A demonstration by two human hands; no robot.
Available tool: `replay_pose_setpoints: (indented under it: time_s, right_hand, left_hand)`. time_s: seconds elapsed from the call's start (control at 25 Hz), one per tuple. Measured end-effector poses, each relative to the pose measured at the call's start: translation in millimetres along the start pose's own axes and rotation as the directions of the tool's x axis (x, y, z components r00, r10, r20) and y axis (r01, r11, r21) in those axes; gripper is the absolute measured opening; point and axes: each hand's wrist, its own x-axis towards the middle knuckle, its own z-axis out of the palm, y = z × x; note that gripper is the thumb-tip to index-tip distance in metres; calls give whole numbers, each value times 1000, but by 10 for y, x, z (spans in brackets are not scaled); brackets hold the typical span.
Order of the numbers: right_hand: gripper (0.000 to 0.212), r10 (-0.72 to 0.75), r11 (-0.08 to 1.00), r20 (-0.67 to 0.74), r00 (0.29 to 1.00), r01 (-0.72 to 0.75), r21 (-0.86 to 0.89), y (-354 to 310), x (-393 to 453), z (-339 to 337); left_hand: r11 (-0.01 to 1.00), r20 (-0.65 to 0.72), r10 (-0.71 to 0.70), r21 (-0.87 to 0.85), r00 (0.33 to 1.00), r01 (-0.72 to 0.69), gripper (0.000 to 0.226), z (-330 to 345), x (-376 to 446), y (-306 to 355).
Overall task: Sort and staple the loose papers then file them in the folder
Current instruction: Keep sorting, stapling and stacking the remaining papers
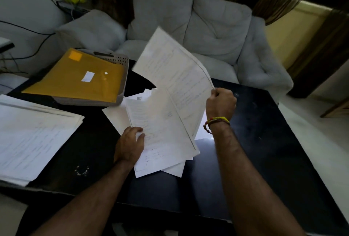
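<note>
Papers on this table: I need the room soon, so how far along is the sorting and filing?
Early. One stack lies set aside at the table's left edge. The right hand lifts a sheet off the pile that the left hand holds. No stapler shows, and the yellow folder lies shut on its tray.

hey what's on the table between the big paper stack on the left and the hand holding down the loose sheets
In the head view, only bare dark table lies between the paper stack and the left hand on the loose sheets.

We saw the lifted sheet (173,69) motion-blurred, its print unreadable. The left paper stack (32,135) was cut off by the frame edge.
</note>
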Motion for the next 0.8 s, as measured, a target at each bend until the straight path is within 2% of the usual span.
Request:
replay_pose_setpoints:
  time_s: [0.08, 0.24, 0.32, 0.4, 0.48, 0.56, 0.68, 0.8]
  right_hand:
    - [20, 20, 1000, -21, 1000, -20, 15, 103, 30, -80]
    - [18, 115, 972, -167, 979, -76, 224, 62, 183, -291]
    - [16, 231, 912, -95, 968, -182, 367, 26, 248, -272]
    - [20, 308, 847, 92, 947, -317, 426, 56, 93, -64]
    - [19, 347, 826, 314, 884, -446, 343, 212, -263, 248]
    - [16, 410, 824, 433, 803, -530, 202, 408, -673, 490]
    - [15, 416, 887, 467, 780, -461, -21, 661, -1028, 613]
    - [16, 383, 911, 475, 792, -409, -51, 772, -989, 630]
  left_hand:
    - [1000, -3, 0, -3, 1000, 0, 22, 4, -11, 1]
    - [1000, -16, 16, -2, 1000, -16, 21, -1, -12, 18]
    - [1000, -32, 3, -15, 999, -4, 23, -20, -3, 40]
    - [996, -41, -13, -85, 999, 9, 44, -57, -8, 61]
    - [975, -51, -51, -220, 997, 38, 61, -103, -36, 107]
    - [943, -47, -121, -319, 991, 100, 69, -142, -43, 136]
    - [936, -72, -166, -324, 983, 134, 63, -134, -15, 107]
    - [933, -88, -208, -316, 974, 171, 50, -117, 11, 114]
